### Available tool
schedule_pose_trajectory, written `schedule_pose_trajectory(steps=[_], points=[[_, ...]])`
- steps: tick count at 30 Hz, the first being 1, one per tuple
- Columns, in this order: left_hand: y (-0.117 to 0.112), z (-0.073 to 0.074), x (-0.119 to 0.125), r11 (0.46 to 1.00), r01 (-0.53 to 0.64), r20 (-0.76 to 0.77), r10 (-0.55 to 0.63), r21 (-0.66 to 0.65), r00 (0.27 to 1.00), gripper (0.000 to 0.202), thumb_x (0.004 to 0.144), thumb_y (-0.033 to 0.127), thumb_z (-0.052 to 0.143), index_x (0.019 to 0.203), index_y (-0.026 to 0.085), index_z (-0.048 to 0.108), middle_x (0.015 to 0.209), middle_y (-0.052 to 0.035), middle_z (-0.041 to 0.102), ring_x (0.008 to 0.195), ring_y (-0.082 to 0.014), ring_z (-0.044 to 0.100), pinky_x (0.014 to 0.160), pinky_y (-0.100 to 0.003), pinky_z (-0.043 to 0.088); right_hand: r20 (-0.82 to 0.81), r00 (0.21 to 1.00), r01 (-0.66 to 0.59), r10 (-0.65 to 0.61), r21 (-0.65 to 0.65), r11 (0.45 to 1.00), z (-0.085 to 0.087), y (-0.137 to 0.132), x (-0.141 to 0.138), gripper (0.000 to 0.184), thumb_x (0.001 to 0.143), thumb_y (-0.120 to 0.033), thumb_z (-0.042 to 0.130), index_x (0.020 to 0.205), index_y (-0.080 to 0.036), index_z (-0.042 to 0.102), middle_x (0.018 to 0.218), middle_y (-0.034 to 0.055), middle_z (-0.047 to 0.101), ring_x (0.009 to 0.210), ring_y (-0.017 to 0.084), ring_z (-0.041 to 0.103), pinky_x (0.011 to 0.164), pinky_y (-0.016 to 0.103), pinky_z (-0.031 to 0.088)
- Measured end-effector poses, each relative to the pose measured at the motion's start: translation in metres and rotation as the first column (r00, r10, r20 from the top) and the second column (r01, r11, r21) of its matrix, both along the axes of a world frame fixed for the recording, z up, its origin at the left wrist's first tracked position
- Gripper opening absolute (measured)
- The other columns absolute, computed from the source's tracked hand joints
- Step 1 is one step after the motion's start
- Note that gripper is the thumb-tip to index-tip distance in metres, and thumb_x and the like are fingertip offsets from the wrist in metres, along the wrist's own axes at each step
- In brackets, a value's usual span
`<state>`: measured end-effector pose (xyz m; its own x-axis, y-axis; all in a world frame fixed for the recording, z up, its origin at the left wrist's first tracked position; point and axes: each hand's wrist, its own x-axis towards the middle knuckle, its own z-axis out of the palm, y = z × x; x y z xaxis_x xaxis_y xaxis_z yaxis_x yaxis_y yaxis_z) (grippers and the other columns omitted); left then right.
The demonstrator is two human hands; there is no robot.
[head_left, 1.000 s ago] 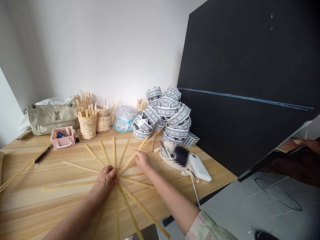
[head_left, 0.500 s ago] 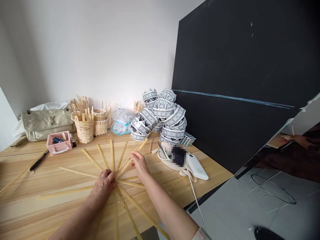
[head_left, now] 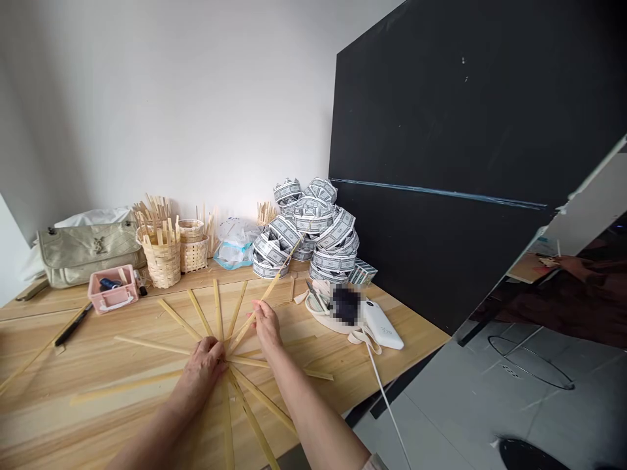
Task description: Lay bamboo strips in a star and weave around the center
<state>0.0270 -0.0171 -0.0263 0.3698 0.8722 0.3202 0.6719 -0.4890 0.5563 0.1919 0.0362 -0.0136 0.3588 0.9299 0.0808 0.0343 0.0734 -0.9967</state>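
The bamboo strips (head_left: 179, 320) look pale, matt and slightly fibrous, and the table (head_left: 49, 424) under them is smooth light wood. The pink tray (head_left: 112, 297) and the white power bank (head_left: 382, 324) are smooth plastic; the black board (head_left: 441, 130) is matt

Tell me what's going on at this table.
A person is working bare-handed on bamboo strips fanned out like spokes on a wooden table. The left hand presses down on the centre where the strips cross, while the right hand pinches a thin strip just beyond it. Small woven baskets and a pile of patterned rolls stand at the back.
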Motion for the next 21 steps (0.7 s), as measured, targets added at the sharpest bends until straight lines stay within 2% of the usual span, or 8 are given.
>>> schedule_pose_trajectory(steps=[5,10,13,15,18,19,21], points=[[-0.0001,0.0009,0.0003,1.000,-0.010,-0.014,0.010,0.016,1.000,0.009,0.070,0.013,0.048,0.071,0.020,0.054,0.089,-0.0050,0.051,0.087,-0.0199,0.051,0.079,-0.034,0.043,0.011,1.000,0.029,-0.029,0.012,1.000,-0.0010,-0.0002,0.0020,0.033,0.073,-0.028,0.041,0.101,-0.019,0.055,0.072,-0.0001,0.057,0.063,0.013,0.059,0.042,0.018,0.042],[0.0008,0.0007,-0.0008,1.000,0.010,-0.031,-0.009,0.021,0.999,0.007,0.071,0.015,0.048,0.072,0.019,0.054,0.089,-0.0066,0.052,0.086,-0.0205,0.051,0.078,-0.034,0.043,0.016,0.991,0.129,-0.130,0.031,0.991,0.0041,0.0032,0.0002,0.059,0.069,-0.018,0.044,0.125,-0.021,0.029,0.070,-0.0035,0.055,0.054,0.012,0.058,0.053,0.023,0.046],[0.0016,0.0006,-0.0012,1.000,0.012,-0.042,-0.011,0.020,0.999,0.005,0.071,0.016,0.049,0.072,0.018,0.054,0.090,-0.0072,0.052,0.086,-0.0210,0.051,0.079,-0.034,0.043,0.116,0.974,0.189,-0.192,0.039,0.981,0.0062,0.0044,0.0028,0.072,0.066,-0.014,0.049,0.131,-0.021,0.019,0.067,-0.0046,0.056,0.057,0.013,0.059,0.063,0.024,0.047],[0.0020,0.0007,-0.0012,1.000,0.011,-0.047,-0.010,0.014,0.999,0.005,0.070,0.016,0.050,0.071,0.018,0.054,0.089,-0.0070,0.052,0.086,-0.0210,0.052,0.078,-0.034,0.043,0.201,0.958,0.204,-0.204,0.021,0.979,0.0064,0.0045,0.0039,0.078,0.066,-0.014,0.050,0.133,-0.020,0.012,0.072,-0.0022,0.060,0.065,0.014,0.060,0.067,0.025,0.047],[0.0025,0.0008,-0.0012,1.000,0.013,-0.048,-0.013,0.006,0.999,0.005,0.070,0.016,0.050,0.072,0.019,0.054,0.090,-0.0064,0.051,0.086,-0.0208,0.051,0.077,-0.033,0.043,0.251,0.955,0.170,-0.160,-0.021,0.985,0.0055,0.0027,0.0013,0.076,0.072,-0.018,0.045,0.135,-0.014,0.002,0.086,0.0039,0.064,0.073,0.013,0.061,0.067,0.024,0.046],[0.0026,0.0010,-0.0012,1.000,0.011,-0.051,-0.011,0.005,0.999,0.005,0.070,0.016,0.050,0.072,0.019,0.054,0.090,-0.0066,0.051,0.086,-0.0210,0.051,0.077,-0.034,0.044,0.260,0.956,0.148,-0.135,-0.031,0.988,0.0051,0.0014,-0.0004,0.071,0.075,-0.019,0.041,0.135,-0.013,0.003,0.090,0.0060,0.064,0.074,0.013,0.061,0.065,0.023,0.047],[0.0025,0.0016,-0.0010,1.000,0.008,-0.056,-0.007,0.009,0.998,0.005,0.070,0.016,0.051,0.072,0.018,0.054,0.091,-0.0072,0.051,0.087,-0.0216,0.050,0.077,-0.034,0.043,0.293,0.954,0.085,-0.065,-0.058,0.995,0.0041,-0.0018,-0.0032,0.056,0.078,-0.020,0.035,0.131,-0.010,0.020,0.095,0.0083,0.063,0.074,0.012,0.061,0.060,0.021,0.046]])
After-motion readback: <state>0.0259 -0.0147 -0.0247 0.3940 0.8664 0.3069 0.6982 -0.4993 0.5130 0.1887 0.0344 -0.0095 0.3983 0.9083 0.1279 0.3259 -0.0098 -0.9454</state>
